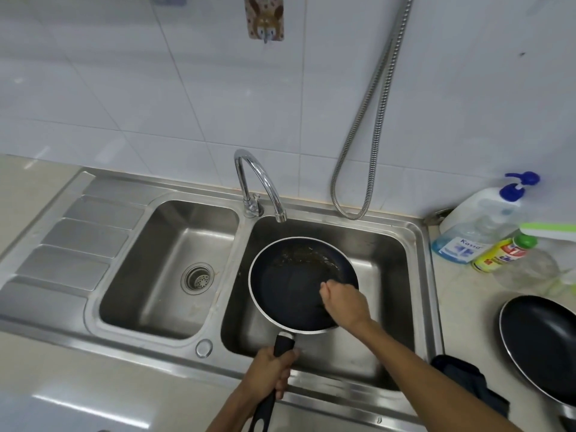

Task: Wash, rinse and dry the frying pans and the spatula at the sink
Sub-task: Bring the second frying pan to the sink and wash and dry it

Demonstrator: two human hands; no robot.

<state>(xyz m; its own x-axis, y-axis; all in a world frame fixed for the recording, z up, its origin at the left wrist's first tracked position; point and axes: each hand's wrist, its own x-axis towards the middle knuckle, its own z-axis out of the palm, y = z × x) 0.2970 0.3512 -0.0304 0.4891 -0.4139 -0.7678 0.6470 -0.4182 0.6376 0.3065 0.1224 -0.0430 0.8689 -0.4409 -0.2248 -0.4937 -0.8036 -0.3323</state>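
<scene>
A dark non-stick frying pan [290, 275] with a pale rim is held over the right sink basin [386, 275]. Brownish residue lies on its far inner side. My left hand [271, 374] grips the pan's black handle [282, 346] at the sink's front edge. My right hand [341, 302] is inside the pan at its right side. Its fingers are curled round what looks like a dark scrubbing pad [318, 302], mostly hidden under the hand. A second dark frying pan [542, 347] rests on the counter at the right. No spatula is in view.
The chrome tap [265, 182] arches over the right basin with no water running. The left basin [174, 263] has a drain strainer and a ribbed drainboard beside it. Soap bottles [486, 226] stand at the back right. A dark cloth [467, 378] lies by the sink's right edge. A metal hose [371, 120] hangs on the wall.
</scene>
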